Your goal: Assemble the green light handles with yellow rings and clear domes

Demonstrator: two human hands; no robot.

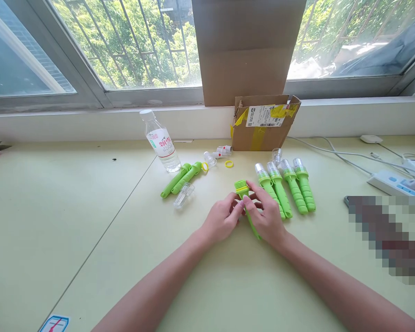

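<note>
Both my hands are closed around one green flashlight-like handle (253, 225), above the middle of the table. Its ribbed, threaded head points away from me and carries a yellow ring (242, 188). My left hand (224, 216) pinches it from the left, just under the head. From the right, my right hand (264, 213) grips it with thumb and fingers, hiding part of the shaft. Several green handles with clear caps (300, 186) lie just right of my right hand. Further left are two uncapped green handles (185, 179) and a loose clear ribbed cap (184, 196).
Two loose yellow rings, one a yellow ring (229, 164) lying flat, sit near small clear-and-white parts (222, 151). A water bottle (162, 144) stands behind the left handles. At the back is a cardboard box (263, 133); a power strip (390, 183) with cables lies right.
</note>
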